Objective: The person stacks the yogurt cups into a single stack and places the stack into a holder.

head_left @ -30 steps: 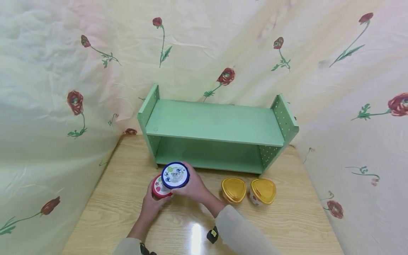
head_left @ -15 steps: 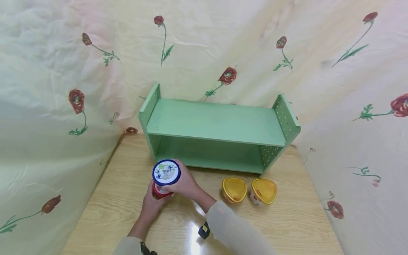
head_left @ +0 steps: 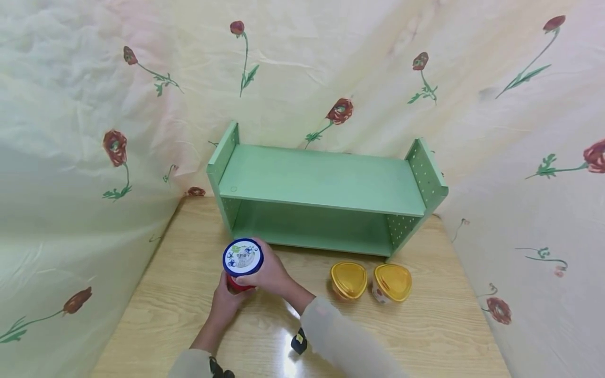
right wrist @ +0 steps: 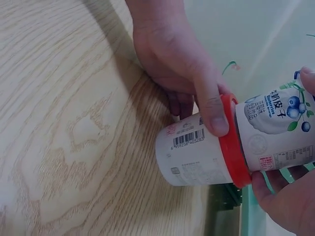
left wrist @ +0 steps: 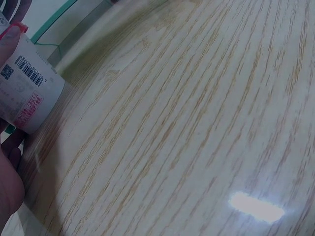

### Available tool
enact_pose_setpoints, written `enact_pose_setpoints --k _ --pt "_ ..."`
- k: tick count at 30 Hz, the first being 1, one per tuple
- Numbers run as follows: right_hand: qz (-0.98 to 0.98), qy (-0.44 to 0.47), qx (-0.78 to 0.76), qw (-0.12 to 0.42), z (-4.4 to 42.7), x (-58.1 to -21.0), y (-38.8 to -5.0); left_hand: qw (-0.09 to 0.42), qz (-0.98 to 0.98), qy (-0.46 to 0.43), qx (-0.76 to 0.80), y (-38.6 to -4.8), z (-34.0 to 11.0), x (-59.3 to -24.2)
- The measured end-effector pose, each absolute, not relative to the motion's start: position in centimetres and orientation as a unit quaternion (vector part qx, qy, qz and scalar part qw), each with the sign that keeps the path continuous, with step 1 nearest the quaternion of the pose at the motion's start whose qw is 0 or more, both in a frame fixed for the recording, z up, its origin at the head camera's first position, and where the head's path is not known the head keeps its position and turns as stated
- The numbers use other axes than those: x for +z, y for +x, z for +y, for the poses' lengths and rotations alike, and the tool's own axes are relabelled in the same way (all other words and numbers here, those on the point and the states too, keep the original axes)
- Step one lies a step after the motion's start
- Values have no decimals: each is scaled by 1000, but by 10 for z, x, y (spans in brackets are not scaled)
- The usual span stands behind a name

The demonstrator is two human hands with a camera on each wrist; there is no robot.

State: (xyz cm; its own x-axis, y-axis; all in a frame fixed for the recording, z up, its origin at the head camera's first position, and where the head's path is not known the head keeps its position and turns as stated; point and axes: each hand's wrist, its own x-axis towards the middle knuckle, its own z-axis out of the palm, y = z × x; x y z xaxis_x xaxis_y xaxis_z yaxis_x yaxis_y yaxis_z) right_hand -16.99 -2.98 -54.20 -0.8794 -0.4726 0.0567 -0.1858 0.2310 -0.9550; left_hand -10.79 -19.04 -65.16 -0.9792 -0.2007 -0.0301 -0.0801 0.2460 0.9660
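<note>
A white yogurt tub with a red lid (right wrist: 235, 140) stands on the table in front of the shelf's left end. My left hand (head_left: 226, 303) holds this tub, its thumb over the red lid's edge in the right wrist view. Stacked on the lid is a second white tub with a blue lid (head_left: 243, 256) and a blueberry print. My right hand (head_left: 268, 274) grips this upper tub from the right. Its base meets the red lid, and most of the lower tub is hidden beneath it in the head view.
A green two-tier shelf (head_left: 321, 178) stands at the back of the wooden table (head_left: 165, 294). Right of my right hand are two yellow-lidded cups, one at left (head_left: 348, 280) and one at right (head_left: 393, 282). Flowered cloth (head_left: 283, 63) hangs behind and at both sides.
My right hand has moved left with the blue-lidded tub, bringing it over the red-lidded one and onto its lid. My left hand has stayed on the lower tub.
</note>
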Motion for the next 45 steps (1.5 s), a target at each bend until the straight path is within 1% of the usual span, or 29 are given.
enact_pose_setpoints --k 12,35,40,45 --pt "786 -206 -571 116 -31 -550 -168 55 -793 86 -601 -108 -190 -648" --pt "801 -164 -563 124 -31 -554 -160 53 -792 86 -602 -107 -190 -651" --pt "807 -144 -558 129 -25 -552 -153 46 -794 93 -599 -106 -191 -651" --pt "819 -137 -546 109 -10 -547 -143 47 -791 88 -604 -107 -190 -650"
